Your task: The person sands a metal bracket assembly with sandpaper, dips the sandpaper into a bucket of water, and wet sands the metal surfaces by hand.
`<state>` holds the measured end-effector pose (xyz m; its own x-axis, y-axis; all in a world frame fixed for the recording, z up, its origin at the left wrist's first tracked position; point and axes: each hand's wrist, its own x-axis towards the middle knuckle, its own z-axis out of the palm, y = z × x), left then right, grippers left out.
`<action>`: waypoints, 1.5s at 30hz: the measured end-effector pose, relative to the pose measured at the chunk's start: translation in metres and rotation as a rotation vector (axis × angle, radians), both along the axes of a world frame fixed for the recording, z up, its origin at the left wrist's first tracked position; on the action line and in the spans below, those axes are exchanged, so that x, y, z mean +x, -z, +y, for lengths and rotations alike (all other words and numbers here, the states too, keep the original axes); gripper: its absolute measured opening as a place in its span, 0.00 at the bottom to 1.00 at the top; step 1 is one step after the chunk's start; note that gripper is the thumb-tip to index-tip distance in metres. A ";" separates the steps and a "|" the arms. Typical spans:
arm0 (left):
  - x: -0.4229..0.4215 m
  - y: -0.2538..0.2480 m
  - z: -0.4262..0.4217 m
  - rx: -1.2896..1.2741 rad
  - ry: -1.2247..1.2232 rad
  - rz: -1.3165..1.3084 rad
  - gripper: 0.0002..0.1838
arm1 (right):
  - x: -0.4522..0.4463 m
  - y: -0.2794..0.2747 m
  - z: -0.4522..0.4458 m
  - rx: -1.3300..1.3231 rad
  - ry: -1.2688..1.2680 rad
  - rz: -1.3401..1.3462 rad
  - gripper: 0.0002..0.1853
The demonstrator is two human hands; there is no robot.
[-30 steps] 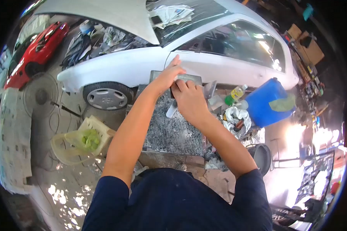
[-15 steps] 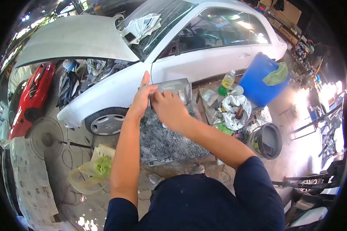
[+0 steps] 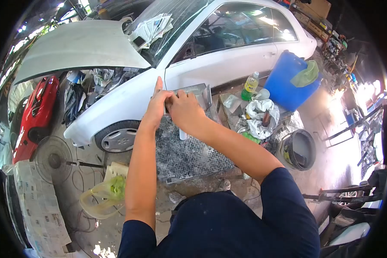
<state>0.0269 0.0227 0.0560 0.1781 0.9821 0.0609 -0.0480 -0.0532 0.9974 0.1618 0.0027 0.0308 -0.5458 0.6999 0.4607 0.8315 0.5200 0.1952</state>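
Note:
Above a worn dark textured platform (image 3: pixel 189 157), my left hand (image 3: pixel 156 107) grips the near left side of a grey tray-like part (image 3: pixel 201 92). Its index finger points up and its thumb reaches right, towards my other hand. My right hand (image 3: pixel 185 111) is curled close against the left thumb, fingers bent down over the part. What it pinches is hidden beneath the fingers. Below the right hand, a small pale strip (image 3: pixel 183 134) shows against the platform.
A white car (image 3: pixel 228 64) with a raised hood (image 3: pixel 81 45) stands in front. To the right are a green-liquid bottle (image 3: pixel 250 86), a blue drum (image 3: pixel 292 84), crumpled white plastic (image 3: pixel 262 118) and a bucket (image 3: pixel 297 148). A fan (image 3: pixel 53 160) and yellowish bag (image 3: pixel 96 200) are at left.
The right hand has shifted slightly and sits closer against the left thumb; its motion blur is gone. The view has moved a little. The left hand keeps its grip.

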 end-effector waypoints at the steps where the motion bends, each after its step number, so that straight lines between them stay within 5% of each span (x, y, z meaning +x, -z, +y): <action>1: -0.001 0.000 0.002 -0.001 0.001 0.014 0.47 | -0.001 -0.001 -0.008 0.009 -0.029 0.010 0.13; 19: 0.006 0.017 0.022 0.050 -0.051 0.177 0.48 | 0.013 -0.004 -0.012 0.026 -0.004 -0.076 0.16; 34: 0.025 0.016 0.028 -0.086 0.042 -0.029 0.48 | 0.023 -0.001 0.000 -0.054 0.029 -0.007 0.11; 38: 0.026 0.027 0.039 0.078 -0.085 0.099 0.47 | 0.019 -0.005 -0.028 0.008 0.016 0.015 0.11; 45: 0.026 0.001 0.023 -0.091 0.010 0.117 0.45 | 0.023 0.002 0.004 -0.034 0.021 -0.033 0.11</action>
